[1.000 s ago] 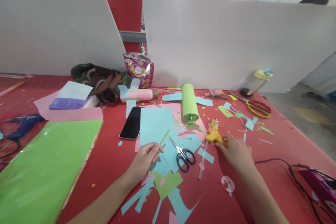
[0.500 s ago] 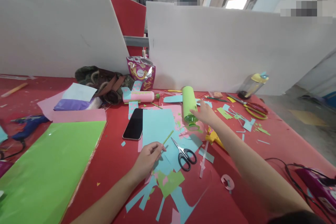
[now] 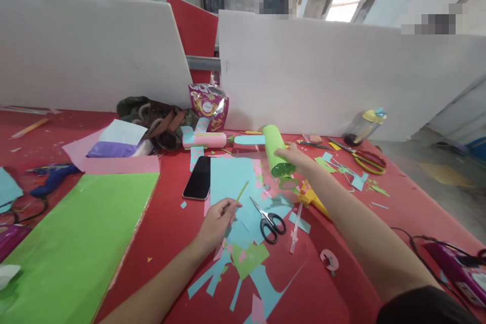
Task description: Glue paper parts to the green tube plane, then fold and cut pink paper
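Observation:
My left hand (image 3: 216, 220) pinches a thin green paper strip (image 3: 241, 191) over a blue paper sheet (image 3: 232, 179) near the table's middle. My right hand (image 3: 296, 156) reaches forward and wraps its fingers round a bottle covered in green paper (image 3: 275, 149), which lies on its side with its green neck toward me. A yellow glue gun (image 3: 313, 198) lies just under my right forearm. Black-handled scissors (image 3: 269, 220) rest between my two hands.
A black phone (image 3: 197, 184) lies left of the blue sheet. A large green sheet (image 3: 72, 243) covers the left. A pink-wrapped bottle (image 3: 207, 139), a snack bag (image 3: 209, 105), red-and-yellow scissors (image 3: 364, 158) and a purple device (image 3: 455, 263) with cable sit around. White boards stand behind the table.
My right hand left the yellow glue gun, reached forward and closed on the green bottle. My left hand kept its pinch on the green strip.

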Demonstrator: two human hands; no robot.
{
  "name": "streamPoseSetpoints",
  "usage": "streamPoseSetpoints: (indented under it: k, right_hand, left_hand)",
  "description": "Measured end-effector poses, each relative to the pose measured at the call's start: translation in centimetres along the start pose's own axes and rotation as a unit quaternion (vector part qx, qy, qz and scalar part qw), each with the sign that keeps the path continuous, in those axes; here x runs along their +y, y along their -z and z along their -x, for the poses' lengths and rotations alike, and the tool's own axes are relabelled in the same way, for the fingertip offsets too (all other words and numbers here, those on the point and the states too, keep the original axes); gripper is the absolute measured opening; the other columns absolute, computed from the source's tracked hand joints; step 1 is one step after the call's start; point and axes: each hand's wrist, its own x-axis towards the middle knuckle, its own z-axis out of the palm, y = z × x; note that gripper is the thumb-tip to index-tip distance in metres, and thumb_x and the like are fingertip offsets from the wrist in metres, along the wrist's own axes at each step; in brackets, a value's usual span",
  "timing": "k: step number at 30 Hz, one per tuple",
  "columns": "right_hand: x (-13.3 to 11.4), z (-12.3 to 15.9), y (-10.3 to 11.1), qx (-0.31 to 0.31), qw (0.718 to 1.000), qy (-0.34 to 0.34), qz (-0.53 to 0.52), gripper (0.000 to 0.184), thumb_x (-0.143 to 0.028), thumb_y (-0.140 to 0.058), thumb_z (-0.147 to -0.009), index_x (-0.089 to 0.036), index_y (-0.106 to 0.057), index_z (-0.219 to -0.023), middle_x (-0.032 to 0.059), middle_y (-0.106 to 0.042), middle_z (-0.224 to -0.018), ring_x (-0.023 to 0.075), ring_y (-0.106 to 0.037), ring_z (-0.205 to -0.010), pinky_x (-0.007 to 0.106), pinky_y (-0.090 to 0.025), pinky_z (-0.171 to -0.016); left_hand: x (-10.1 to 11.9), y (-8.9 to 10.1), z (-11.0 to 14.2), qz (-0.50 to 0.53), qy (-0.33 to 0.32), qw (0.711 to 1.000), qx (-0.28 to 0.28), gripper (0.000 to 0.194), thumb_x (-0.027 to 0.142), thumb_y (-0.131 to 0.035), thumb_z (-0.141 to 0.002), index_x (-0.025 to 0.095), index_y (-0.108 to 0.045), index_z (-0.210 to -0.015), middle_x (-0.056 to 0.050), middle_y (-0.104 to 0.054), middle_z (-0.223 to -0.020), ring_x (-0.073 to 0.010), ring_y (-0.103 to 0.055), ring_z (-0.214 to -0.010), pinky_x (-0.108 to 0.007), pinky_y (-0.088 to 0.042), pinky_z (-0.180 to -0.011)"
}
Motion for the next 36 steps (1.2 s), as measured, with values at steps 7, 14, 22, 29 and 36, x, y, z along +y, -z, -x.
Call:
streamPoseSetpoints:
  k: [7, 14, 22, 29, 36]
  right_hand:
    - [0.8, 5.2, 0.6, -0.087, 0.986, 0.005, -0.144, 0.048, -0.025, -0.05, -0.071, -0.024, -0.031, -0.115, -0.0002, -0.058, -0.079, 0.0141, -0.058, -0.059, 0.028, -0.05, -0.05]
    - [2.4, 9.3, 0.1, -0.183, 0.946, -0.07, -0.257, 0.034, -0.029, -0.041, -0.072, -0.016, -0.047, -0.103, 0.0089, -0.064, -0.087, 0.0209, -0.063, -0.074, 0.033, -0.051, -0.062]
    - [3.4, 11.8, -0.7, -0.203, 0.927, -0.114, -0.294, 0.029, -0.033, -0.041, -0.069, -0.016, -0.055, -0.088, 0.0082, -0.066, -0.072, 0.0202, -0.063, -0.063, 0.032, -0.05, -0.056]
    - [5.0, 12.9, -1.2, -0.196, 0.931, -0.1, -0.29, 0.031, -0.037, -0.043, -0.07, -0.014, -0.058, -0.085, 0.0065, -0.064, -0.06, 0.0193, -0.061, -0.054, 0.03, -0.049, -0.051]
    - [5.4, 12.9, -1.5, -0.203, 0.95, -0.048, -0.233, 0.029, -0.037, -0.044, -0.07, -0.015, -0.06, -0.079, 0.0062, -0.064, -0.057, 0.0191, -0.059, -0.048, 0.031, -0.048, -0.048]
  left_hand:
    - [-1.0, -0.1, -0.3, 0.018, -0.035, 0.999, 0.02, 0.033, 0.048, -0.042, -0.074, 0.017, -0.048, -0.083, 0.007, -0.044, -0.046, -0.009, -0.039, -0.043, -0.02, -0.032, -0.045]
    - [-0.4, 0.2, -0.2, -0.048, -0.073, 0.993, 0.084, 0.026, 0.042, -0.046, -0.073, 0.016, -0.052, -0.078, -0.004, -0.062, -0.07, -0.0151, -0.055, -0.065, -0.025, -0.043, -0.056]
    - [-0.6, 1.1, -0.8, -0.085, -0.115, 0.979, 0.145, 0.017, 0.035, -0.057, -0.066, 0.018, -0.059, -0.068, -0.003, -0.06, -0.072, -0.0162, -0.055, -0.069, -0.026, -0.044, -0.065]
    - [-0.2, 1.9, -0.9, -0.111, -0.175, 0.961, 0.186, 0.012, 0.03, -0.062, -0.063, 0.018, -0.058, -0.063, 0.0, -0.056, -0.065, -0.0143, -0.053, -0.064, -0.025, -0.042, -0.062]
    - [2.9, 3.8, -1.5, -0.231, -0.376, 0.886, 0.143, 0.01, 0.028, -0.061, -0.069, 0.019, -0.064, -0.063, -0.004, -0.063, -0.065, -0.0161, -0.057, -0.063, -0.028, -0.045, -0.062]
